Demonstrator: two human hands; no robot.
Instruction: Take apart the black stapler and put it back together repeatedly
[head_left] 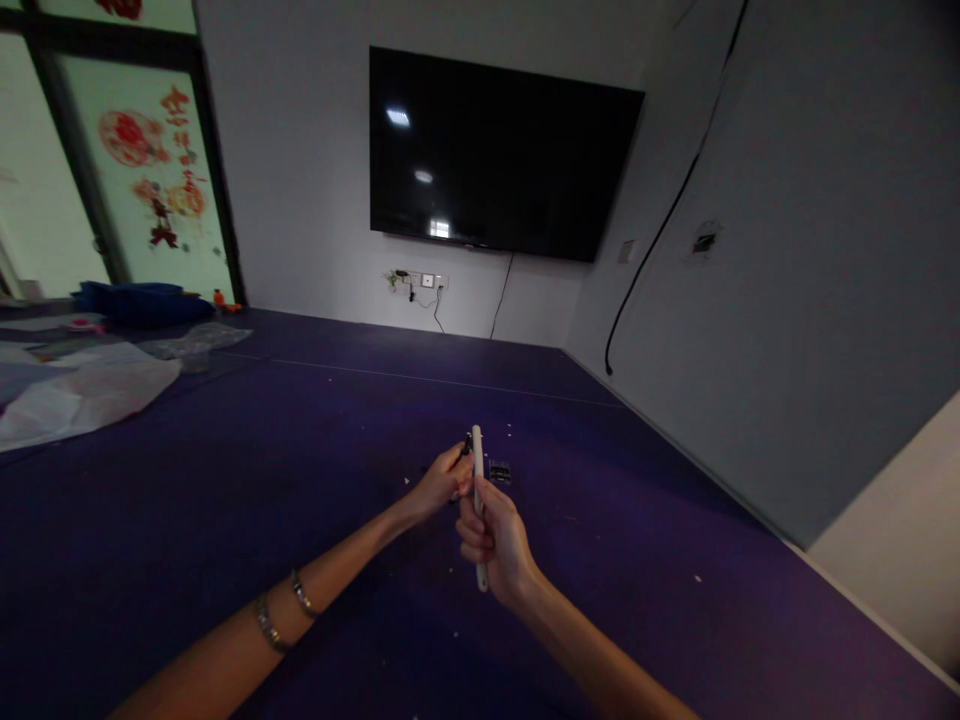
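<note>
My right hand (499, 540) is wrapped round a long, slim, off-white bar (478, 450) with rounded ends, held nearly upright. Just left of it, my left hand (448, 475) is closed on a small, thin black piece (466, 444) that pokes up past the fingers. Too little of this piece shows to tell its kind. The two hands almost meet, and the bar partly covers the left fingertips. Behind the bar, a small dark rectangular item (499, 472) with pale markings lies on the purple floor (315, 580).
Small white scraps dot the floor around the hands. At the left lie white plastic sheeting (97, 390), a clear plastic bag (196, 343) and a dark blue bundle (142, 302). A television (502, 150) hangs on the far wall. A black cable (660, 235) dangles along the right wall.
</note>
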